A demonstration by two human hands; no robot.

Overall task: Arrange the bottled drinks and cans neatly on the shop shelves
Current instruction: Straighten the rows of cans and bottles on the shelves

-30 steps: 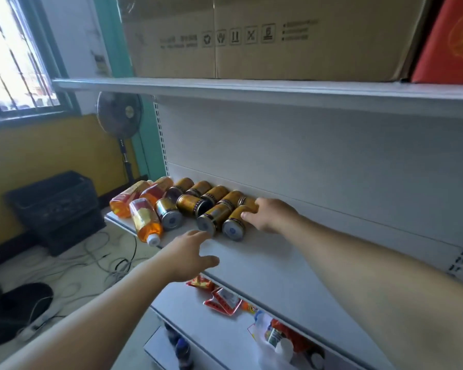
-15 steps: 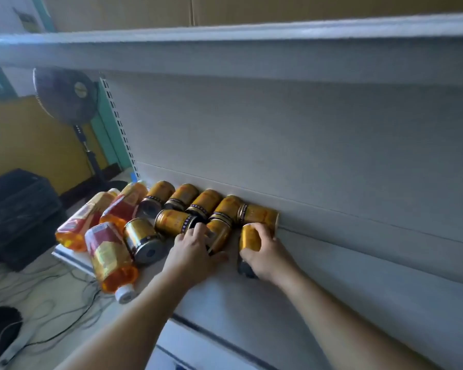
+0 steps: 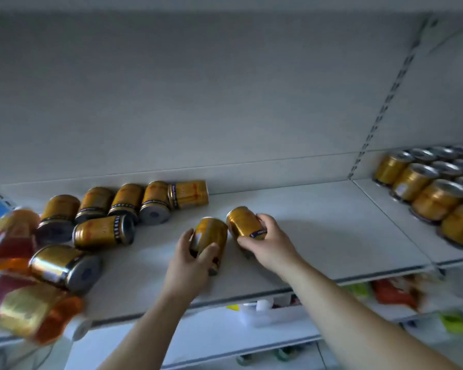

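My left hand (image 3: 191,259) grips a gold can (image 3: 211,235) lying on its side in the middle of the white shelf (image 3: 318,225). Just to its right, my right hand (image 3: 267,243) grips a second gold can (image 3: 245,222), tilted, its top pointing back left. Several more gold cans (image 3: 129,201) lie on their sides at the back left, one (image 3: 64,264) nearer the front edge. Orange bottled drinks (image 3: 24,303) lie blurred at the far left.
On the neighbouring shelf section to the right, several gold cans (image 3: 425,188) stand upright in rows. A slotted upright post (image 3: 385,102) divides the sections. Packets and small goods (image 3: 393,292) fill the lower shelves. The shelf above overhangs close overhead.
Each hand has closed on a can and drawn it right, away from the pile. The view has swung right, bringing the upright cans into sight.
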